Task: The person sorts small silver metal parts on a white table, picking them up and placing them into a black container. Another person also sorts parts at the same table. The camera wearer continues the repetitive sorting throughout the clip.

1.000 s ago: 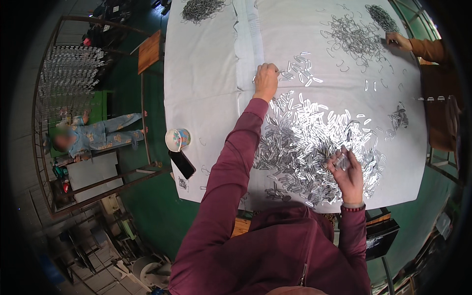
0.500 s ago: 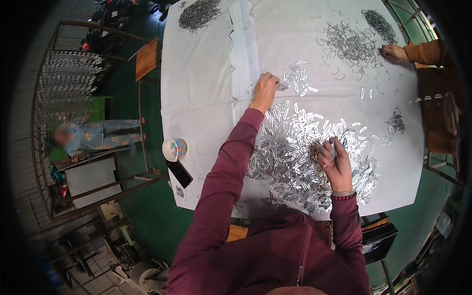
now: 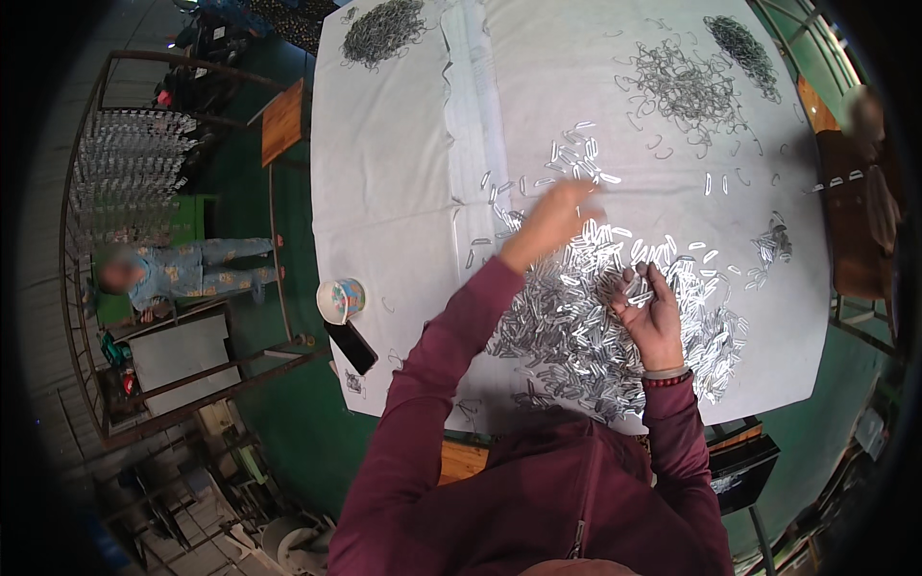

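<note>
A broad pile of small, elongated silvery metal pieces (image 3: 567,317) lies on the white-covered table in front of me. My left hand (image 3: 560,223) passes over the pile's far edge, its fingers smeared by motion, so what it holds is hidden. Just beyond it lies a looser cluster of the same pieces (image 3: 573,154), with a few scattered to its left. Palm up above the right part of the pile is my right hand (image 3: 654,322), fingers curled and their tips darkened. Whatever sits between those fingertips is too small to make out.
Bent wire hooks (image 3: 684,84) lie scattered at the far right beside a denser dark heap (image 3: 741,58); another heap (image 3: 382,34) is far left. A white tub (image 3: 342,300) and black phone (image 3: 351,348) sit near the left edge. Another person (image 3: 864,125) is at the right edge.
My left hand has moved right and nearer, from the loose cluster toward the pile. My right hand stays nearly in place. The other person's hand has withdrawn from the wire hooks.
</note>
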A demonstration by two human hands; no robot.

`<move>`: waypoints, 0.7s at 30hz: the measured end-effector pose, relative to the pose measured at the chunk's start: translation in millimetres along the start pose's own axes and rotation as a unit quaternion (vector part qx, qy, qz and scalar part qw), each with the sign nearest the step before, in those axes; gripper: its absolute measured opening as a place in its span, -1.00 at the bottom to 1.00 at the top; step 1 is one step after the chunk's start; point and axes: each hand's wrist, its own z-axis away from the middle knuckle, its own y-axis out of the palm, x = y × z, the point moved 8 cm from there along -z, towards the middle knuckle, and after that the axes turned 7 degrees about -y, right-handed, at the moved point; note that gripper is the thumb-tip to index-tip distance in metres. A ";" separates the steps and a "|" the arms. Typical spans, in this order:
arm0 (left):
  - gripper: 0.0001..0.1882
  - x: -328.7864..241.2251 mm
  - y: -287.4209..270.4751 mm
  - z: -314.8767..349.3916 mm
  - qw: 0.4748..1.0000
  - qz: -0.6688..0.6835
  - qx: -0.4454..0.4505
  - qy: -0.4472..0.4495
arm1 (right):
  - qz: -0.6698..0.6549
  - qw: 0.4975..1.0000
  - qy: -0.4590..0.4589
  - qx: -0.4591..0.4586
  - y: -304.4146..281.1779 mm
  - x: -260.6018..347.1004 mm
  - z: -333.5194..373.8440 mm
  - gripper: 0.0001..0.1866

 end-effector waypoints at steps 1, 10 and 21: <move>-0.60 19.8 -6.6 -18.6 0.997 -0.032 -0.071 0.020 | -0.021 0.998 0.014 0.054 1.1 1.8 0.8 -0.76; -0.61 109.3 -35.7 -90.0 0.961 -0.272 0.012 0.054 | 0.098 0.995 0.005 0.024 -2.8 26.6 45.6 -0.72; -0.76 112.3 -44.8 43.6 0.983 -0.174 0.063 -0.012 | -0.037 0.994 0.071 0.073 -15.7 10.4 63.5 -0.64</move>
